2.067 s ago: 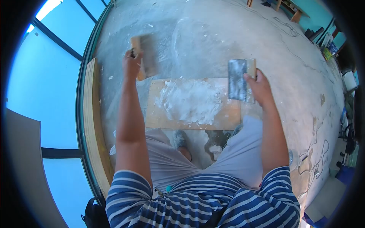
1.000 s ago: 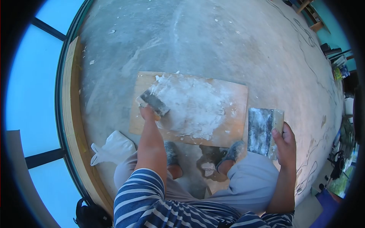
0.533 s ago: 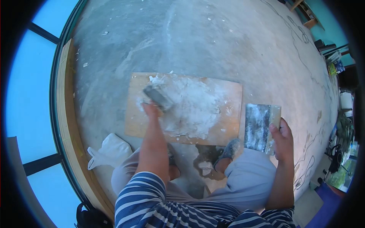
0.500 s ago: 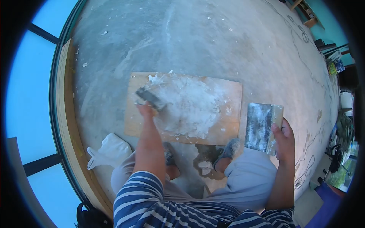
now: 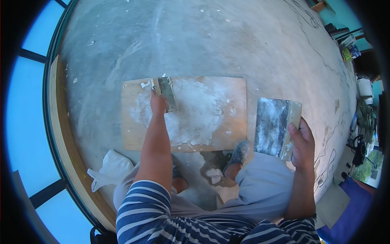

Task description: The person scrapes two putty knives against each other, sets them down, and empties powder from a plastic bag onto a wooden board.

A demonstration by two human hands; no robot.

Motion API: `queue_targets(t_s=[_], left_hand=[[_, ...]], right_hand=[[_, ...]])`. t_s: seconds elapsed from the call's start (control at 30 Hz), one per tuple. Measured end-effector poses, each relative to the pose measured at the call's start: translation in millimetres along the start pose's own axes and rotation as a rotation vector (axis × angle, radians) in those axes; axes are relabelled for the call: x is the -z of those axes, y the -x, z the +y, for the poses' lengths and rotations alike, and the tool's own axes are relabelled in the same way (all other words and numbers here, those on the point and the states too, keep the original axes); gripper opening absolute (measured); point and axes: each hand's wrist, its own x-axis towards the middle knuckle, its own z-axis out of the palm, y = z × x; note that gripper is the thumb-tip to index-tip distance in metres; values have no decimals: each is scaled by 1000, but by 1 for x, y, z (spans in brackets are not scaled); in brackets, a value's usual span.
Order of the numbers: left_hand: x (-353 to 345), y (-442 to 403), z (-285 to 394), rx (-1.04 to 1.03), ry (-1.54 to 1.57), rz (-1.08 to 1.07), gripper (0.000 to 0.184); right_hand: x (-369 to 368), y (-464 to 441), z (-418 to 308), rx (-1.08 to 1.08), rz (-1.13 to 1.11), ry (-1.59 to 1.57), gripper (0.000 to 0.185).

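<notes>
My left hand (image 5: 158, 101) is closed on the handle of a wide scraper (image 5: 167, 94), whose dark blade lies over the upper left part of a wooden board (image 5: 132, 136). White paste (image 5: 199, 110) is spread in a rough patch across that board. Off the board's right side, my right hand (image 5: 302, 142) grips a second, broader scraper (image 5: 271, 126) by its pale back edge, thumb on top. White smears cover much of its dark blade.
A white plastic bag (image 5: 115, 166) lies at lower left beside long timber (image 5: 65, 126) along the glass wall. My shoes (image 5: 240, 152) are below the board, near a wet patch (image 5: 217, 162). Cables (image 5: 304, 24) and assorted items stand at the right.
The left scraper has turned more upright and moved up toward the board's top edge. The right scraper still hangs beside the board. The view has shifted, and less paste covers the board's left part.
</notes>
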Motion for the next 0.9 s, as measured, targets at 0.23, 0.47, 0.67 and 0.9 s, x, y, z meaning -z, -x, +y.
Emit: queue_targets(t_s=[0.23,0.47,0.67,0.9], left_hand=[[-36,29,-13,-196,173,66,64],[-85,117,103,88,232,-110,74],[-92,159,121,-27,199,-354,64],[-28,77,23,9,444,51,51]], right_hand=[[1,0,1,-14,15,-33,32],[-1,-3,0,-9,-30,-33,33],[-3,-5,0,5,-49,0,32],[10,-2,3,6,151,-284,32]])
